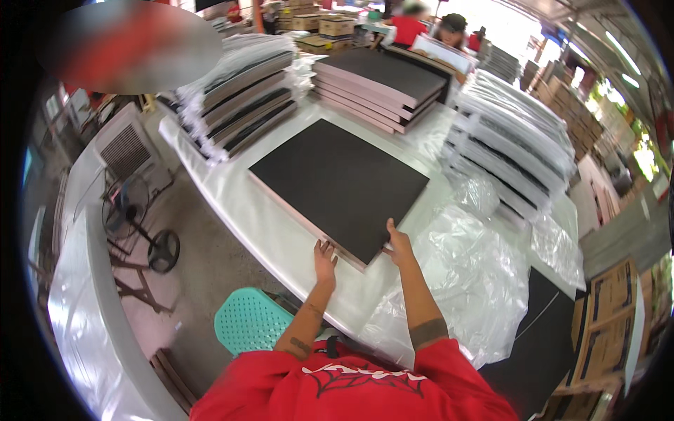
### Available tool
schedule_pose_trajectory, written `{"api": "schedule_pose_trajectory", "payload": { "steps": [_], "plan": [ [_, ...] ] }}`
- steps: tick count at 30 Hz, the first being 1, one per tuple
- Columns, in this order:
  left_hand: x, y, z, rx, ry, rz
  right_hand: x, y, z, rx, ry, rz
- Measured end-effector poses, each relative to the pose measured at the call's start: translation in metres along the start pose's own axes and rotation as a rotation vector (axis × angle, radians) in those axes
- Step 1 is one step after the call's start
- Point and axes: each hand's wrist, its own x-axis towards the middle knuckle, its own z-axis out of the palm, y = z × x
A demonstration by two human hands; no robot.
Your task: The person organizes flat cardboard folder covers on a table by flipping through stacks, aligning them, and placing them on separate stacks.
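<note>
A flat rectangular panel (340,186) with a black top and pale pinkish edges lies on the white-covered table (232,193) in front of me. At its right edge, close to the near corner, my right hand (399,247) grips it, thumb on top and the other fingers partly hidden at the side. My left hand (325,263) touches the near left edge of the panel with its fingers stretched out and slightly apart. Crumpled clear plastic wrap (467,270) spreads over the table to the right of my right hand.
Similar panels (382,81) are stacked at the table's far side. Plastic-wrapped stacks stand at left (246,91) and right (516,140). A teal stool (249,319) and a fan (130,214) are on the left; cardboard boxes (607,326) are at right. A person (449,35) is beyond the table.
</note>
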Motion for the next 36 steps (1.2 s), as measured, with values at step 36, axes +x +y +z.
{"api": "schedule_pose_trajectory", "payload": {
  "steps": [36],
  "plan": [
    [-0.630, -0.222, -0.396, 0.615, 0.656, -0.295, -0.453, 0.141, -0.150, -0.658, -1.320, -0.372]
  ]
}}
